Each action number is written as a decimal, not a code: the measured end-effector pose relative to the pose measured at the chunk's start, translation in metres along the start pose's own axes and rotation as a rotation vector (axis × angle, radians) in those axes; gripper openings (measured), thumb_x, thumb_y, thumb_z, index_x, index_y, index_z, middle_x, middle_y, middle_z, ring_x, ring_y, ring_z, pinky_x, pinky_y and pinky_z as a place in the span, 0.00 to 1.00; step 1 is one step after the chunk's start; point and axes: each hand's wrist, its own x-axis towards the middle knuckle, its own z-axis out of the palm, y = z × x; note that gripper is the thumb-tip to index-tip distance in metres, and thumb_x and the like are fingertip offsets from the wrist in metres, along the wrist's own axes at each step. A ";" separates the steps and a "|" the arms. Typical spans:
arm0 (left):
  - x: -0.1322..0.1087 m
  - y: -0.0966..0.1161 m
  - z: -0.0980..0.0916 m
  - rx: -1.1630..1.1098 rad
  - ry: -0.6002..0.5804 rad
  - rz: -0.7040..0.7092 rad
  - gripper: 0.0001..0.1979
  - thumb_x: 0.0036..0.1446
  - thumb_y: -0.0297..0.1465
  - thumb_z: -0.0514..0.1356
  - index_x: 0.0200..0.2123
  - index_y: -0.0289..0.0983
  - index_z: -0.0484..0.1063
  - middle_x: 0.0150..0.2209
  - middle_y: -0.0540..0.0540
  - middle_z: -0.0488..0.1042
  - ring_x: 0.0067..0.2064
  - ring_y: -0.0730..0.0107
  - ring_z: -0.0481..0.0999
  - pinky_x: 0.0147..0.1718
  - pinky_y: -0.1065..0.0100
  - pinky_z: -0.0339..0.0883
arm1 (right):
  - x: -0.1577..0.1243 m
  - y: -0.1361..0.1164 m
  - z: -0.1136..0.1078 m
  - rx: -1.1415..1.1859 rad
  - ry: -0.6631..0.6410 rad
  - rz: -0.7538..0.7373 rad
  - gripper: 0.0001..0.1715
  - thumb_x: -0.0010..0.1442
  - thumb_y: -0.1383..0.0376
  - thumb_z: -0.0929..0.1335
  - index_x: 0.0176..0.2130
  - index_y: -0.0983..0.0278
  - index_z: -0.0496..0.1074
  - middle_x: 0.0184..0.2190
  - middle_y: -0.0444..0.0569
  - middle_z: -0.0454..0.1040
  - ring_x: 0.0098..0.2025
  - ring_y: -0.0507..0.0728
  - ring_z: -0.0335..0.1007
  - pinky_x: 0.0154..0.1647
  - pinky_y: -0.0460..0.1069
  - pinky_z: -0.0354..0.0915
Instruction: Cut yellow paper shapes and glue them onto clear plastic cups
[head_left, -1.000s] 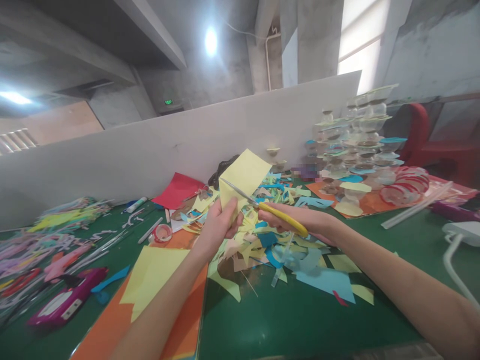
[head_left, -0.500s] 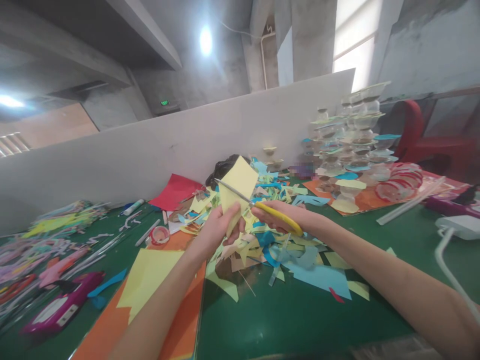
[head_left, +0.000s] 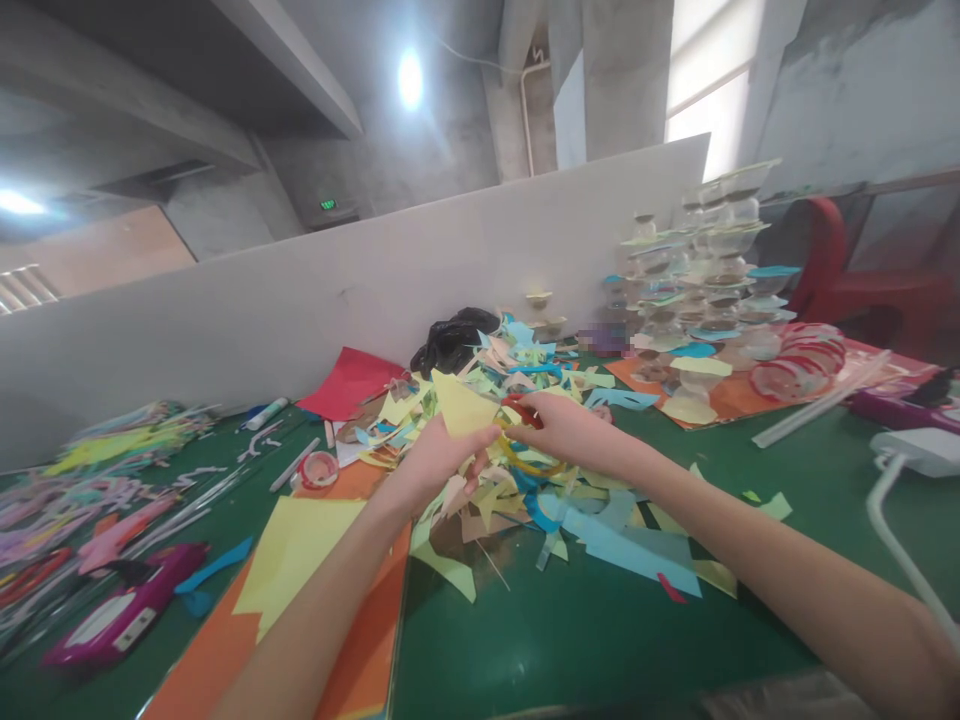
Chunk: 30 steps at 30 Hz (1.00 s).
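Note:
My left hand [head_left: 442, 462] pinches a piece of pale yellow paper [head_left: 463, 403] that rises to a pointed corner above the thumb. Close on its right, my right hand [head_left: 562, 428] is closed on scissors [head_left: 534, 462] with a yellow handle loop hanging below the fingers and a red part at the fingertips. The blades are hidden or too blurred to make out. Below and behind both hands spreads a heap of paper scraps [head_left: 495, 500] in yellow, blue, green and pink.
Yellow sheets [head_left: 300, 545] lie on orange card [head_left: 367, 630] at left. A purple device [head_left: 124, 610] and pipe cleaners [head_left: 52, 515] are farther left. Stacked clear cups with paper [head_left: 720, 260] and tape rolls [head_left: 799, 365] stand right. Black plastic bag [head_left: 450, 340] sits behind; a white cable [head_left: 892, 530] is at right.
The yellow paper has dropped lower and now shows a smaller, pointed shape. The scissors have turned, their blades no longer plainly visible across the paper. My right hand has shifted slightly left.

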 end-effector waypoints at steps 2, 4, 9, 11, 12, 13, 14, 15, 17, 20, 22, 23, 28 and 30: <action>-0.001 0.004 0.001 0.018 -0.015 -0.020 0.17 0.55 0.41 0.64 0.23 0.38 0.64 0.16 0.55 0.63 0.14 0.78 0.59 0.15 0.72 0.58 | -0.001 -0.002 0.002 -0.015 0.043 -0.024 0.17 0.61 0.56 0.67 0.25 0.61 0.63 0.25 0.47 0.68 0.26 0.54 0.60 0.26 0.48 0.50; -0.002 0.007 0.002 0.057 -0.029 -0.038 0.18 0.56 0.42 0.63 0.23 0.38 0.63 0.16 0.55 0.63 0.15 0.78 0.61 0.17 0.72 0.60 | -0.002 -0.006 0.000 -0.007 0.109 -0.041 0.17 0.64 0.59 0.64 0.25 0.62 0.65 0.28 0.50 0.71 0.29 0.56 0.64 0.29 0.50 0.53; 0.001 0.005 0.003 0.138 0.020 -0.022 0.15 0.58 0.44 0.60 0.32 0.37 0.68 0.24 0.52 0.69 0.21 0.74 0.66 0.22 0.70 0.63 | -0.007 -0.019 -0.011 0.164 0.113 -0.145 0.20 0.68 0.52 0.59 0.38 0.61 0.71 0.39 0.50 0.76 0.39 0.58 0.71 0.35 0.50 0.64; 0.001 0.002 0.003 0.140 0.040 0.002 0.17 0.56 0.45 0.61 0.42 0.38 0.70 0.33 0.48 0.74 0.28 0.70 0.70 0.26 0.69 0.65 | -0.008 -0.020 -0.011 0.240 0.054 -0.188 0.16 0.65 0.52 0.63 0.38 0.59 0.72 0.39 0.47 0.77 0.39 0.56 0.72 0.36 0.49 0.66; 0.001 0.001 0.003 0.146 0.047 0.016 0.20 0.56 0.45 0.62 0.46 0.39 0.70 0.37 0.46 0.75 0.33 0.67 0.73 0.30 0.68 0.67 | -0.008 -0.020 -0.010 0.269 0.037 -0.200 0.13 0.63 0.53 0.65 0.37 0.60 0.71 0.38 0.46 0.77 0.38 0.56 0.72 0.37 0.49 0.66; 0.001 0.000 0.003 0.156 0.052 0.024 0.22 0.55 0.45 0.63 0.49 0.40 0.69 0.42 0.45 0.76 0.38 0.64 0.74 0.34 0.67 0.68 | -0.008 -0.020 -0.008 0.293 0.030 -0.206 0.12 0.62 0.55 0.66 0.35 0.60 0.70 0.36 0.46 0.76 0.37 0.55 0.72 0.37 0.50 0.67; 0.000 0.000 0.003 0.165 0.059 0.024 0.24 0.55 0.44 0.63 0.52 0.41 0.68 0.44 0.44 0.76 0.42 0.62 0.74 0.38 0.65 0.68 | -0.008 -0.020 -0.005 0.314 0.032 -0.209 0.11 0.62 0.56 0.66 0.34 0.60 0.69 0.34 0.45 0.76 0.35 0.55 0.71 0.36 0.50 0.66; -0.001 -0.001 0.002 0.167 0.066 0.020 0.26 0.55 0.44 0.64 0.54 0.41 0.66 0.46 0.44 0.75 0.46 0.59 0.74 0.41 0.64 0.67 | -0.008 -0.019 -0.003 0.334 0.037 -0.210 0.10 0.62 0.57 0.66 0.33 0.60 0.68 0.32 0.45 0.74 0.34 0.55 0.70 0.35 0.50 0.66; -0.003 0.000 0.001 0.137 0.064 0.004 0.27 0.55 0.43 0.64 0.55 0.41 0.65 0.48 0.43 0.75 0.49 0.57 0.73 0.46 0.61 0.66 | -0.007 -0.018 0.000 0.377 0.054 -0.215 0.11 0.62 0.57 0.65 0.32 0.60 0.66 0.29 0.44 0.72 0.32 0.54 0.68 0.34 0.51 0.66; -0.006 0.004 0.000 -0.028 0.044 0.017 0.25 0.56 0.43 0.64 0.55 0.42 0.67 0.53 0.42 0.73 0.53 0.57 0.73 0.51 0.60 0.65 | -0.007 -0.018 0.000 0.438 0.084 -0.216 0.10 0.61 0.56 0.64 0.34 0.60 0.66 0.31 0.45 0.70 0.33 0.55 0.67 0.34 0.51 0.66; -0.007 0.008 0.000 -0.167 0.034 0.062 0.24 0.57 0.43 0.63 0.56 0.43 0.68 0.57 0.43 0.72 0.56 0.58 0.72 0.53 0.61 0.64 | -0.007 -0.018 -0.002 0.468 0.091 -0.211 0.10 0.61 0.56 0.64 0.37 0.59 0.66 0.33 0.46 0.70 0.35 0.55 0.68 0.34 0.51 0.67; -0.007 0.010 0.000 -0.224 0.043 0.089 0.24 0.58 0.42 0.63 0.56 0.43 0.67 0.57 0.43 0.71 0.56 0.58 0.71 0.53 0.61 0.64 | -0.007 -0.019 -0.002 0.475 0.092 -0.213 0.10 0.61 0.56 0.65 0.39 0.59 0.66 0.33 0.46 0.70 0.35 0.56 0.68 0.34 0.51 0.67; -0.021 0.020 -0.014 -0.190 0.261 0.242 0.25 0.59 0.38 0.62 0.59 0.45 0.65 0.53 0.43 0.75 0.50 0.59 0.76 0.45 0.61 0.71 | -0.013 -0.025 -0.001 0.387 0.116 -0.236 0.08 0.62 0.58 0.65 0.39 0.60 0.64 0.31 0.44 0.69 0.33 0.55 0.67 0.34 0.51 0.66; -0.041 0.019 -0.029 0.054 0.470 0.323 0.20 0.60 0.39 0.61 0.56 0.45 0.69 0.51 0.44 0.75 0.50 0.59 0.76 0.46 0.61 0.72 | -0.018 -0.027 0.000 0.327 0.073 -0.249 0.09 0.63 0.58 0.65 0.42 0.60 0.64 0.30 0.44 0.70 0.33 0.55 0.69 0.34 0.50 0.65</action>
